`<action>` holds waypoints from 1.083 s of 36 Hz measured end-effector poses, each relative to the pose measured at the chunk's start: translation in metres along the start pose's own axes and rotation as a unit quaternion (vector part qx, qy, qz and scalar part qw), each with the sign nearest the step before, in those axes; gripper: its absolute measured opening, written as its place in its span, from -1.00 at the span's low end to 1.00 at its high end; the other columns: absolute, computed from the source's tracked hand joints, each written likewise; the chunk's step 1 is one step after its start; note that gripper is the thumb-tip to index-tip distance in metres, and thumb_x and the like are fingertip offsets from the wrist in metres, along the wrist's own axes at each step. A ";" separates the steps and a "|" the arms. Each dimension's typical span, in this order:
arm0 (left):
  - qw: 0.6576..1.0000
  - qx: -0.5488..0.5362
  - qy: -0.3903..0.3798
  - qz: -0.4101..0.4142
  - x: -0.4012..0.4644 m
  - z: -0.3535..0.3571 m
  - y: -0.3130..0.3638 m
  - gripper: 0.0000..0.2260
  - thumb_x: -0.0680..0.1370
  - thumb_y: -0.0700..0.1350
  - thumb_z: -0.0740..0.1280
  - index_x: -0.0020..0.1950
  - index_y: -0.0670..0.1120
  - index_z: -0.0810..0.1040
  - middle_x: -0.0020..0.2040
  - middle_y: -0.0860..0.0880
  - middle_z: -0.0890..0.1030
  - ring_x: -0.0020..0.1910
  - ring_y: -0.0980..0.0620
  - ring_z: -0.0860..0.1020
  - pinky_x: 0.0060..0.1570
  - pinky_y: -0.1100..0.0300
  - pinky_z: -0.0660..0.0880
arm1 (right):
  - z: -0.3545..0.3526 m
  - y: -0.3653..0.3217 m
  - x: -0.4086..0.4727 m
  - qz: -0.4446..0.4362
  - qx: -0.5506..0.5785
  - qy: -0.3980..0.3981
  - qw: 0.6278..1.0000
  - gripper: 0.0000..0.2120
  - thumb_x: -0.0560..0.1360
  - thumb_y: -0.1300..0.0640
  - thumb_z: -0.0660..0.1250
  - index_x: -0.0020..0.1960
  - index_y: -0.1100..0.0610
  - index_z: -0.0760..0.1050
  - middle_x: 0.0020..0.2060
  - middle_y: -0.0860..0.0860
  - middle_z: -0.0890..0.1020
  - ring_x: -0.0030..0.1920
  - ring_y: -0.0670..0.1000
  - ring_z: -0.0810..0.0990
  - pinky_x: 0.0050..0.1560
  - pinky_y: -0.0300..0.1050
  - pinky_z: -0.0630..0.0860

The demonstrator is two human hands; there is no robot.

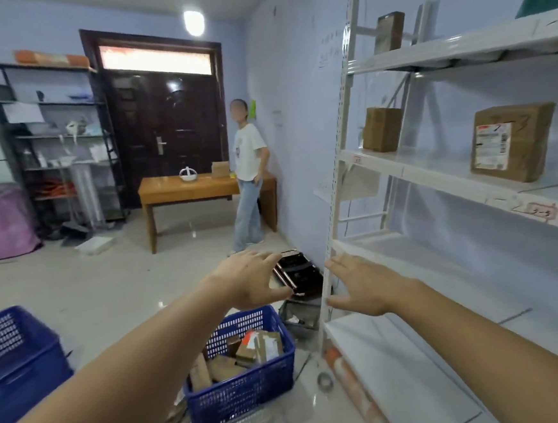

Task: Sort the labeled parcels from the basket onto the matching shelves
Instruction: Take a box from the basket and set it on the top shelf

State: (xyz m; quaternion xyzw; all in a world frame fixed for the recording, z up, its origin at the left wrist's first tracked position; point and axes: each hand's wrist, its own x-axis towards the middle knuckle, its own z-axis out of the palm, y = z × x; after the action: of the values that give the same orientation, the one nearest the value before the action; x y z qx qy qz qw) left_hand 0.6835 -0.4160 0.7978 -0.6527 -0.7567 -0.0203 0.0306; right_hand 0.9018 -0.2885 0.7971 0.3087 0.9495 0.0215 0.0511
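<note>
While both hands reach forward with nothing in them, the left hand [248, 279] with fingers loosely spread above the blue basket [244, 386] and the right hand [365, 284] open beside the white shelf unit's [434, 169] front post, the parcels [240, 356] lie jumbled in the basket on the floor, just beside the shelves, probably so each is a short lift away. They tilt every way, with no shared long axis. One labelled parcel [512, 143] already stands upright on a middle shelf, label facing out, likely for reading; two more boxes stand further back.
</note>
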 end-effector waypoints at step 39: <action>0.996 -0.002 -0.077 -0.038 0.175 0.127 -0.422 -0.28 0.61 0.37 0.19 0.67 0.03 0.16 0.63 -0.02 0.30 0.58 -0.08 0.31 0.51 -0.03 0.29 | 0.062 -0.159 0.459 -0.034 0.056 -0.052 0.997 -0.17 0.62 -0.27 0.23 0.70 0.08 -0.03 0.67 0.02 0.11 0.64 0.02 0.11 0.60 0.00 0.10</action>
State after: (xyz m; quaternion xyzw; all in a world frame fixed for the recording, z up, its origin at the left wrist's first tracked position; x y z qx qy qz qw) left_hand 0.2383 -0.2967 0.6879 -0.6233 -0.7809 0.0268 -0.0300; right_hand 0.4464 -0.1466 0.6854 0.2794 0.9552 -0.0492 0.0837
